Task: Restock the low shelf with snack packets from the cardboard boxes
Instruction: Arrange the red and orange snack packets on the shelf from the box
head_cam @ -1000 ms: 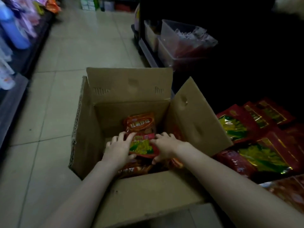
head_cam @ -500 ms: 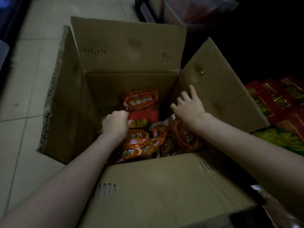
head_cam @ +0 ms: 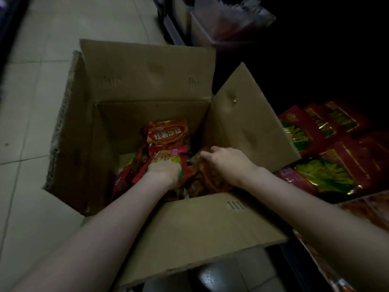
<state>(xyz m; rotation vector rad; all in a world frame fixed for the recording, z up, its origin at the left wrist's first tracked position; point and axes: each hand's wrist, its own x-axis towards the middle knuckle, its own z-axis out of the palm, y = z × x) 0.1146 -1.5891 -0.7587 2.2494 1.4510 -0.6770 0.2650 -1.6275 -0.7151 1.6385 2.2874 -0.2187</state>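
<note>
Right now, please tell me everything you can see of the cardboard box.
The cardboard box is brown corrugated card. It stands open on the tiled floor beside the low shelf, with all four flaps folded outward. Small dark print marks show on the flaps. Red and orange snack packets lie inside. Both forearms reach over the near flap, and the hands are among the packets.

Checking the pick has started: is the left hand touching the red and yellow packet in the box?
Touching. The head view shows the left hand gripping the lower end of the red and yellow packet, fingers curled round it inside the cardboard box.
</note>
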